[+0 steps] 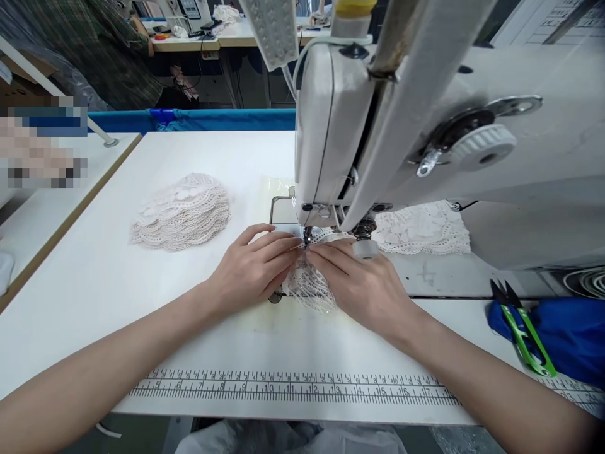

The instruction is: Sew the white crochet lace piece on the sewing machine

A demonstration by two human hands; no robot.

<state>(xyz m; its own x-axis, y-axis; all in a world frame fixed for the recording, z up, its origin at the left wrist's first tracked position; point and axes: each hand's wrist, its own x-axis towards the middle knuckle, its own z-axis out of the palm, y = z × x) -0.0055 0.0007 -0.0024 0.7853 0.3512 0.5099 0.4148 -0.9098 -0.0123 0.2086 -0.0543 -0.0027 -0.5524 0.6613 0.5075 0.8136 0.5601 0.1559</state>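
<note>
**Lace piece held flat at the needle of the sewing machine**

Both hands lie on the table right in front of the sewing machine (425, 145), near the middle of the front edge where the printed ruler (293, 386) runs. The left hand (253, 268) rests palm down, fingers stretched out almost flat and together, their tips pressing the lace piece (309, 284) beside the presser foot (307, 236). The right hand (363, 280) mirrors it, fingers extended and lightly spread over the lace, pinning rather than gripping; neither hand closes around anything. The lace lies between the two hands, its far edge under the foot; whether the needle is down in the cloth I cannot tell, as the fingertips hide that spot.

The step in hand looks like feeding or lining up the edge for a seam. The next move likely calls for even pressure from both hands, fingertips kept clear of the needle.

A stack of lace pieces (182, 214) sits toward the left edge, more lace (425, 230) lies behind the machine arm, and green thread snips (522, 331) rest on blue cloth (571, 334) by the right edge.
</note>
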